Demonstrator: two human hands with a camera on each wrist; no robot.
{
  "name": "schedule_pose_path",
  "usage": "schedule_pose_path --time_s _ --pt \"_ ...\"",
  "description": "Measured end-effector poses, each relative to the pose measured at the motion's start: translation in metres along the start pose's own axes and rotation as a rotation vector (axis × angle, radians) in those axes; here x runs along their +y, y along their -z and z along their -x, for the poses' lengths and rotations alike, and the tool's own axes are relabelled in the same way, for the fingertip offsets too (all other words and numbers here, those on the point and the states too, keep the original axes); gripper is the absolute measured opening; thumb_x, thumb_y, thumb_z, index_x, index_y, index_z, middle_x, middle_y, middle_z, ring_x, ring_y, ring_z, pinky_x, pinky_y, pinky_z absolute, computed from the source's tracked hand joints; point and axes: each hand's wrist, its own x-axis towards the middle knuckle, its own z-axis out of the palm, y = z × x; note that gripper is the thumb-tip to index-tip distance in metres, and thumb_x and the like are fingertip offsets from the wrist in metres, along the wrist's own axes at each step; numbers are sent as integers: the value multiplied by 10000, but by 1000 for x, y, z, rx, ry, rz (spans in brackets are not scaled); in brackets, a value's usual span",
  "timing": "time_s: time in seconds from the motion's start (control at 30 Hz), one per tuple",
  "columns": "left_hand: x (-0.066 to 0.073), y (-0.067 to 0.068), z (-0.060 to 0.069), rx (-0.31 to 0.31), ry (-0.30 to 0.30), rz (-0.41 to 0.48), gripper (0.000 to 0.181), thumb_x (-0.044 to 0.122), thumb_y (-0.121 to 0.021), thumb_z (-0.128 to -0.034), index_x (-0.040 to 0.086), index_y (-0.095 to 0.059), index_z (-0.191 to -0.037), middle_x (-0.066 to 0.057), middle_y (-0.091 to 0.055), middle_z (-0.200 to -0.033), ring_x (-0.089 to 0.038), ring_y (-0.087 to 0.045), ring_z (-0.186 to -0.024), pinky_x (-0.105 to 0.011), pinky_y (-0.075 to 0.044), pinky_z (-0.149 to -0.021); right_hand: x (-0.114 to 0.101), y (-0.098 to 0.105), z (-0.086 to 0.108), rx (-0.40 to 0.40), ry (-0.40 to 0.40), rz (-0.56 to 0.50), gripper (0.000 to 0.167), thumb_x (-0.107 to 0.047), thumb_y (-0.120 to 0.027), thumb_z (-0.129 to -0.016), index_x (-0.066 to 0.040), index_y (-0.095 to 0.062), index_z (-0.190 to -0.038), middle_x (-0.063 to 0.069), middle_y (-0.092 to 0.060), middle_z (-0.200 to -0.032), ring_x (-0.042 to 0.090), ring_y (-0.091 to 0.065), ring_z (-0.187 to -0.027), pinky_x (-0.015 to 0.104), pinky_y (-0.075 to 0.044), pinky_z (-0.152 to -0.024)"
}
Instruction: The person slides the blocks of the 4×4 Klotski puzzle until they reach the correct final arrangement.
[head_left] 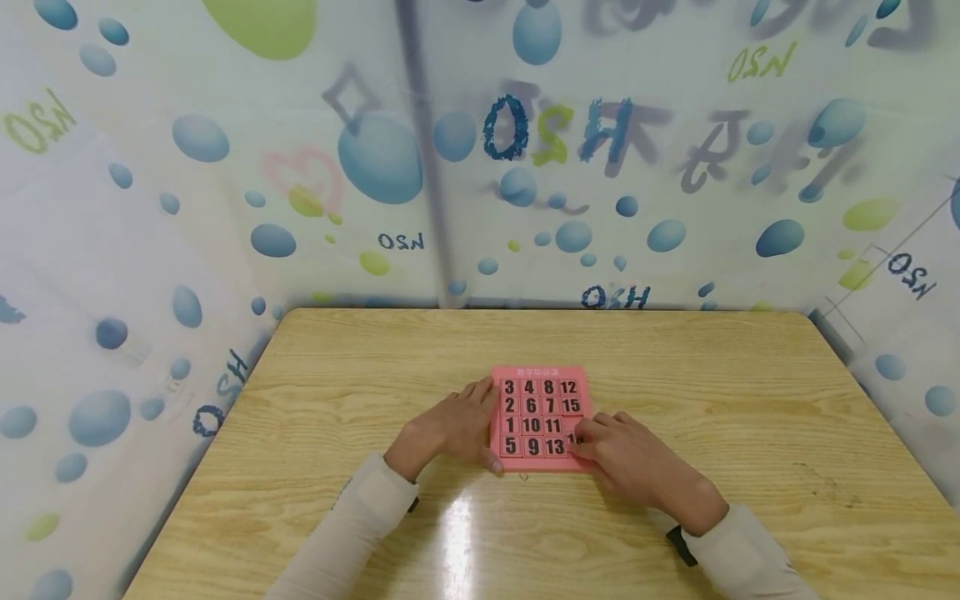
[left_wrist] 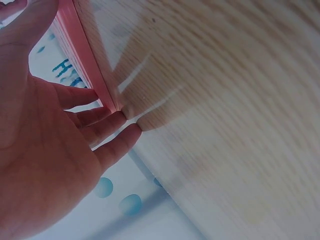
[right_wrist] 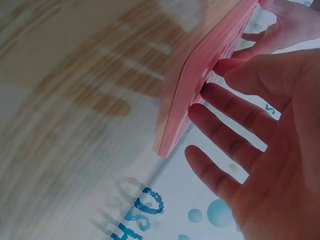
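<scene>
A pink sliding-number board lies flat on the wooden table, its numbered tiles in four rows. The left hand rests along the board's left edge, thumb near the bottom corner; in the left wrist view its fingers are extended, with tips at the board's side. Over the lower right part of the board, the right hand touches the tiles with thumb and fingertips, partly covering the last tile of the bottom row. The right wrist view shows that hand with fingers spread and relaxed beside the board.
The wooden table extends around the board on all sides. Behind it and at both sides hang pale sheets printed with blue and green drops and lettering. Glare shows on the table near the front.
</scene>
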Motion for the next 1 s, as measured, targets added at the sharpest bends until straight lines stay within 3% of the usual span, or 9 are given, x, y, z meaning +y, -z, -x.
schedule_pose_path --time_s 0.7,0.87,1.0 --pt "1 1 2 11 -7 4 1275 646 -763 -727 49 -49 -1598 -151 -18 -1668 -319 -111 -1530 -495 -254 -1209 1 0 4 37 62 3 167 -235 -592 -985 -215 -755 -1017 -43 -613 -1004 160 -518 -904 354 -448 -755" --pt "0 1 2 5 -3 9 1273 650 -758 -730 54 -44 -1599 -150 -12 -1669 -316 -106 -1531 -495 -249 -1211 1 0 5 35 59 -15 162 -219 -594 -976 -216 -753 -1009 -47 -621 -1013 160 -533 -925 362 -459 -776" --pt "0 1 2 6 -9 17 1280 649 -762 -727 47 -43 -1597 -160 -13 -1667 -322 -109 -1530 -500 -243 -1211 2 1 4 16 18 -62 210 -202 -604 -960 -181 -744 -1116 -18 -649 -1120 188 -569 -1035 410 -492 -862"
